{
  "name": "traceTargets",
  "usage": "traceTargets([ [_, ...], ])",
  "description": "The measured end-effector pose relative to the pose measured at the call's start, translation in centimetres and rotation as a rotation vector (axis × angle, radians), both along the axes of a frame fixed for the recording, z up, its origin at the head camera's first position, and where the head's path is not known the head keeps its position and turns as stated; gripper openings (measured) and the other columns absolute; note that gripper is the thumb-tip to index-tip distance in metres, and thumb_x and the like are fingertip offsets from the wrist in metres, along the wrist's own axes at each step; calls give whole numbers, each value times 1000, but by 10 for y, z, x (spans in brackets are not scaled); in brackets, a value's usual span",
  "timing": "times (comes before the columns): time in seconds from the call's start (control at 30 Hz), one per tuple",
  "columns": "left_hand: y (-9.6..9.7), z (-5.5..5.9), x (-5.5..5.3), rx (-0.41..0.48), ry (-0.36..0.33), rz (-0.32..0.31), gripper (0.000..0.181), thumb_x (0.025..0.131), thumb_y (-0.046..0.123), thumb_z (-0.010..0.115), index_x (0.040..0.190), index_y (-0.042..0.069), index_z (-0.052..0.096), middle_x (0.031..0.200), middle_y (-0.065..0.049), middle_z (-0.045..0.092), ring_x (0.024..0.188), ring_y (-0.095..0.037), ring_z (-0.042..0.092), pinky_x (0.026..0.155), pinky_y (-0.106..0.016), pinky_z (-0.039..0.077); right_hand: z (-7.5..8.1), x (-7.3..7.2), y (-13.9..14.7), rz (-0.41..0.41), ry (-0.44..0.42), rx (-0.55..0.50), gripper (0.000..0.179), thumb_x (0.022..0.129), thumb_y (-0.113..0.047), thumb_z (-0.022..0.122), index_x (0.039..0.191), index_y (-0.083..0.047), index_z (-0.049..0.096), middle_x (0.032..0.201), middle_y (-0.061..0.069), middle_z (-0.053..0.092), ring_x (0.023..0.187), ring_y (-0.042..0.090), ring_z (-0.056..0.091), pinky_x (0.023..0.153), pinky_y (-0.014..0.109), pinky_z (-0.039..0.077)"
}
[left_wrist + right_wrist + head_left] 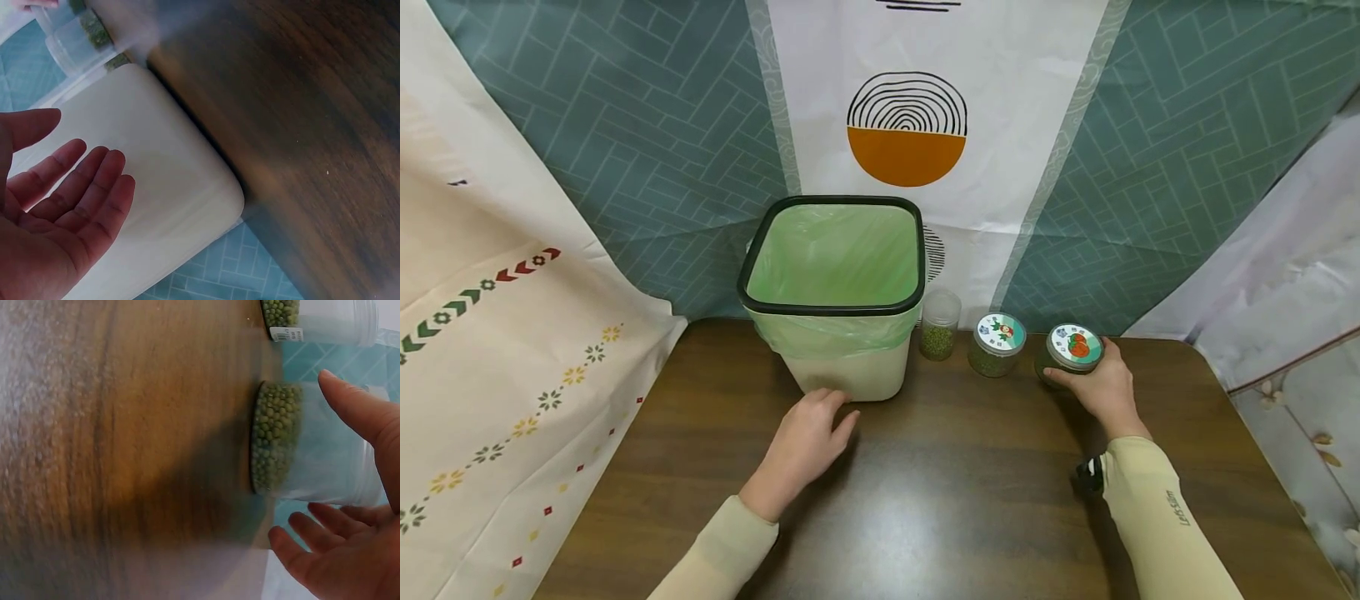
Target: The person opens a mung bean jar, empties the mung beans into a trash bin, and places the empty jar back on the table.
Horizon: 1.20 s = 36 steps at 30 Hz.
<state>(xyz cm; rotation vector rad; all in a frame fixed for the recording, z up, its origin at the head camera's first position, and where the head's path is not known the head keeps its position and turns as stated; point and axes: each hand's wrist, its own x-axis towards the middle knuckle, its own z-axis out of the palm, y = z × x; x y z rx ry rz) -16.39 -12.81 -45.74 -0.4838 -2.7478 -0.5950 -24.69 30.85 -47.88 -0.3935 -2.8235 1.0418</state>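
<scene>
Your right hand [1105, 396] is round the rightmost jar [1075, 344] on the desk [955, 450] (can't tell if gripping), left hand [808, 442] loose and empty by the bin [872, 373], so you're probably picking or placing, next needing a firm pinch or clean let-go.

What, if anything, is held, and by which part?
The left hand holds nothing. The right hand spans the upper part of the rightmost jar; whether it grips is unclear.

Pale yellow sleeves [1165, 517], dark lettering [1177, 507], black wrist piece [1091, 474], possibly a camera
</scene>
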Motion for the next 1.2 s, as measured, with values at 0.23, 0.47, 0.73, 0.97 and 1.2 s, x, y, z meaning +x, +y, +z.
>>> traceTargets([
  [0.23, 3, -4, -3, -19, -18, -2, 21, 87, 28, 63, 99, 11, 67, 94, -3, 67, 89, -20, 63, 76, -35, 53, -3, -1, 0, -6, -38, -4, 113, 68, -60, 73, 144, 2, 18, 136, 27, 42, 126, 47, 39, 99, 59, 36],
  [0.47, 5, -2, -2, -15, -21, -6, 24, 87, 28, 63, 101, 10, 67, 96, -5, 67, 91, -21, 63, 78, -36, 52, -2, 6, -6, 7, -11, -26, 111, 68, -58, 75, 141, 5, 21, 130, 28, 45, 121, 46, 43, 96, 59, 39],
  [0.73, 7, 0, 0, -24, -1, -8, 26, 86, 29, 64, 102, 9, 67, 97, -4, 67, 93, -21, 63, 78, -36, 52, 1, 18, -11, 24, 76, -32, 108, 63, -49, 82, 142, -1, 27, 132, 23, 48, 121, 41, 46, 97, 57, 39],
  [0.97, 8, 7, 2, -7, 4, -3, 24, 86, 28, 65, 101, 9, 67, 97, -3, 67, 92, -21, 63, 77, -35, 53, 10, 34, -17, 58, 167, -32, 105, 59, -49, 84, 139, -3, 34, 128, 20, 51, 118, 36, 48, 95, 56, 40],
  [1.2, 3, 11, 0, 49, -67, 25, 28, 86, 28, 65, 105, 9, 67, 102, -5, 67, 97, -21, 62, 80, -35, 52, 22, 49, -36, 126, 250, -65, 99, 57, -50, 85, 138, -13, 41, 126, 7, 55, 112, 24, 53, 90, 46, 45],
])
